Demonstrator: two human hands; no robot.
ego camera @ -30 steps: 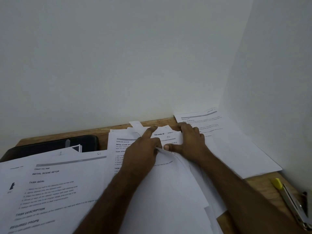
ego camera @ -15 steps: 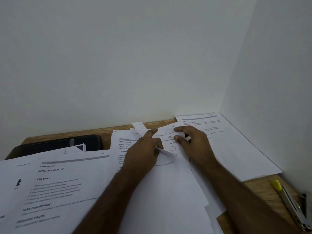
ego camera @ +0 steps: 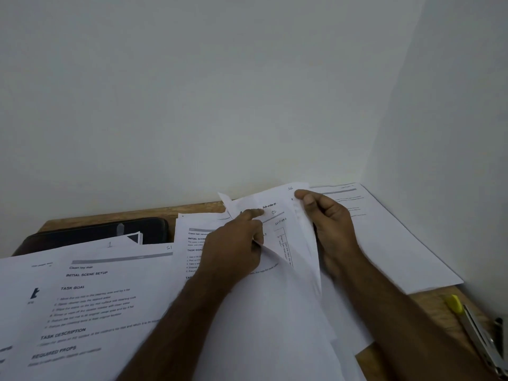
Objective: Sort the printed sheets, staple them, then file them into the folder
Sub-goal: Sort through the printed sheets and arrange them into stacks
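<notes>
- The right hand (ego camera: 331, 229) has its grip on the top edge of a lifted sheet (ego camera: 295, 215), thumb in front, fingers curled behind; "S6" is handwritten at the corner just beside the thumb.
- The left hand (ego camera: 236, 248) pins the sheaf of printed sheets (ego camera: 275, 312) below that grip: its forefinger lies straight, pointing at the "Sub-order ID" heading, and the curled fingers pinch a turned page edge.
- Between the two hands a page shows a handwritten "S2", the word "SECTION" and a narrow ruled table; the paper is white with black print, bowed where it is raised.
- Left of the grip a flat page (ego camera: 90, 298), marked "S1", reads "INITIAL SCENE SETUP", "TASK GOAL", "TASK DESCRIPTION".
- Beyond that page, against the wall, lies a dark folder (ego camera: 96, 232) with a sheet corner on it.
- Right of the grip another printed sheet (ego camera: 384, 237) lies flat in the corner of the wooden bench (ego camera: 437, 301).
- Nearer the person on that side rests a stapler (ego camera: 478, 334), metal with a yellow tip.
</notes>
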